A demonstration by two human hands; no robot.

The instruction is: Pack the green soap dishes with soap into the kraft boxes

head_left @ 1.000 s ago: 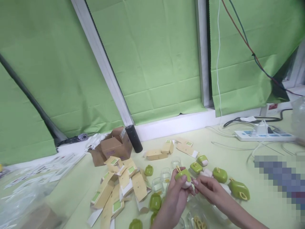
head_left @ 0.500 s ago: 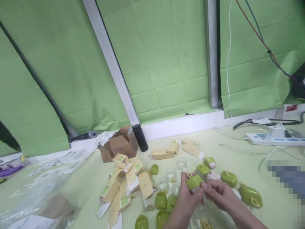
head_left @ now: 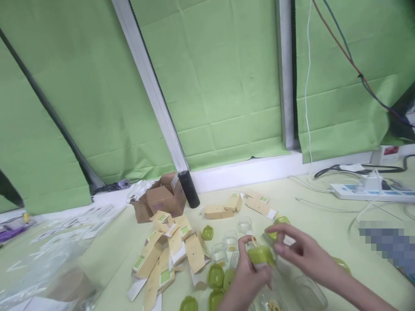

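My left hand (head_left: 248,274) is closed around a small green plastic case (head_left: 261,255) with a thin yellow loop on top. Something pale shows under the case. My right hand (head_left: 300,250) hovers just to its right, fingers spread and apart from it. Beyond those fingers lie more green cases with loops, among them one partly covered case (head_left: 281,220). Clear plastic cups (head_left: 231,240) stand left of and behind my left hand. Green lid-like trays (head_left: 215,275) lie in front of the cups, and yellow loops (head_left: 275,306) rest in a clear container at the bottom edge.
Flattened tan cartons (head_left: 177,248) are heaped left of the trays. Behind them stand an open brown box (head_left: 167,198) and a black cylinder (head_left: 189,189). A power strip (head_left: 350,191) with cables lies at right; plastic wrapping (head_left: 55,259) covers the left side.
My right hand has let go of the green case and moved up and right, its fingers opening. My left hand, still holding the case, has shifted slightly left.
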